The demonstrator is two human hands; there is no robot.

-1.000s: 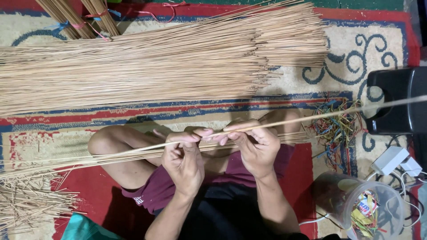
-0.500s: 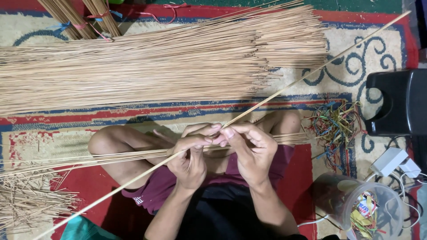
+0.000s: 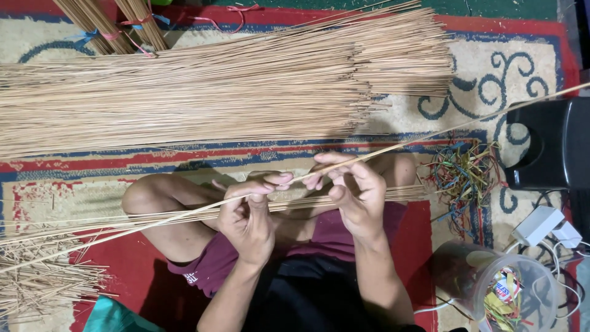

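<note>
At the far left, short broken stick pieces (image 3: 43, 286) lie scattered on the patterned rug (image 3: 74, 43), and a big loose pile of long pale sticks (image 3: 215, 92) stretches across the rug above the person's knees. One long thin stick (image 3: 430, 132), pale tan, straight and smooth, runs slanting from the lower left edge up to the right edge, passing through both hands. The left hand (image 3: 249, 215) has its grip closed, thumb and forefinger pinched on the stick just above the lap. Just to its right, the right hand (image 3: 350, 190) pinches the same stick with its fingertips, the other fingers curled. Under the hands a thinner bundle of sticks (image 3: 344, 198) rests across the person's legs. Farther right, a tangle of coloured ties (image 3: 464, 175) lies on the rug beside a black stool (image 3: 553, 147). At the lower right stands a clear plastic jar (image 3: 522, 301), open, holding small coloured wrappers; its further contents are unclear.
</note>
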